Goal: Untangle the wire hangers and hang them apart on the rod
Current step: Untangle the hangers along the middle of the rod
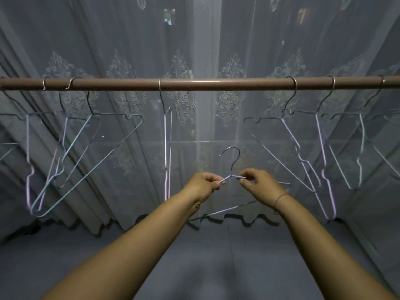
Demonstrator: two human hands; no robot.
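A brown rod [205, 84] runs across the view at chest height. Both hands hold one lilac wire hanger [232, 165] below the rod's middle, hook up and free of the rod. My left hand [204, 184] pinches its left shoulder, my right hand [256, 180] pinches its right shoulder. Its lower bar [225, 211] shows between my forearms. On the left of the rod several hangers [65, 161] hang crossed through one another. A single hanger [167, 148] hangs edge-on in the middle. Several more hangers [311, 152] hang on the right, overlapping.
A sheer patterned curtain [121, 50] hangs right behind the rod, its scalloped hem [238, 219] just above a dark grey floor [194, 256]. A stretch of bare rod lies between the middle hanger and the right group.
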